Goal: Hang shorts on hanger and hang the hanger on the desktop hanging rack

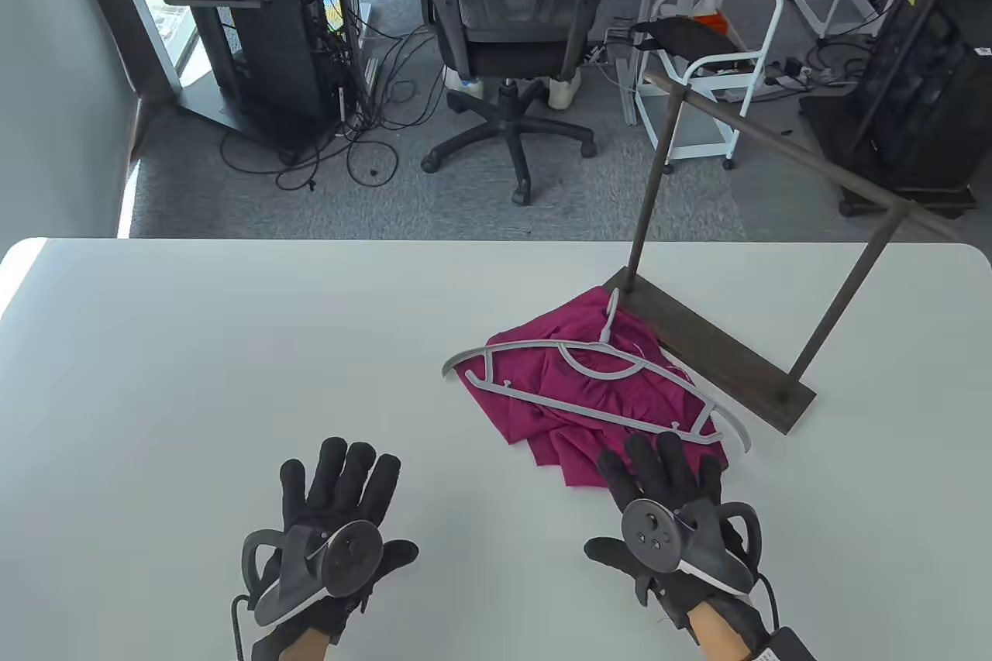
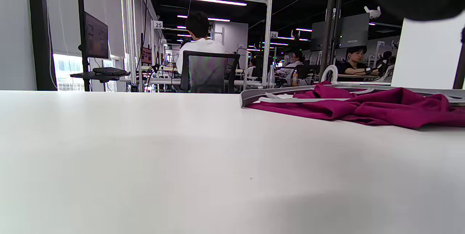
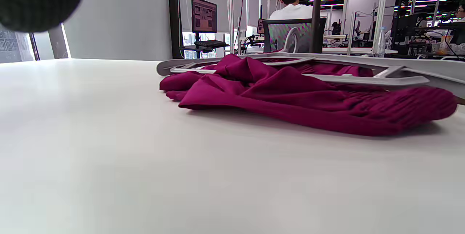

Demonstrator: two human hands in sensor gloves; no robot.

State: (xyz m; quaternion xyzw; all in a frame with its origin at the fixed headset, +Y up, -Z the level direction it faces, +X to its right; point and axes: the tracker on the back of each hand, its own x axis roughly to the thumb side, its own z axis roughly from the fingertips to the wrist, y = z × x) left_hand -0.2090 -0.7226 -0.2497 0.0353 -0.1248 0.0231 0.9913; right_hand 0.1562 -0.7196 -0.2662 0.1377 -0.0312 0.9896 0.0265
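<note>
Crumpled magenta shorts lie on the white table, right of centre. A grey plastic hanger rests flat on top of them, its hook pointing toward the rack. The dark wooden desktop rack stands just behind, its crossbar bare. My left hand lies flat on the table, fingers straight, well left of the shorts. My right hand is flat too, fingertips at the near edge of the shorts. Both wrist views show the shorts and the hanger low across the table.
Beyond the table's far edge stand an office chair, a computer stand with cables and a white cart. People sit at desks in the background of the wrist views.
</note>
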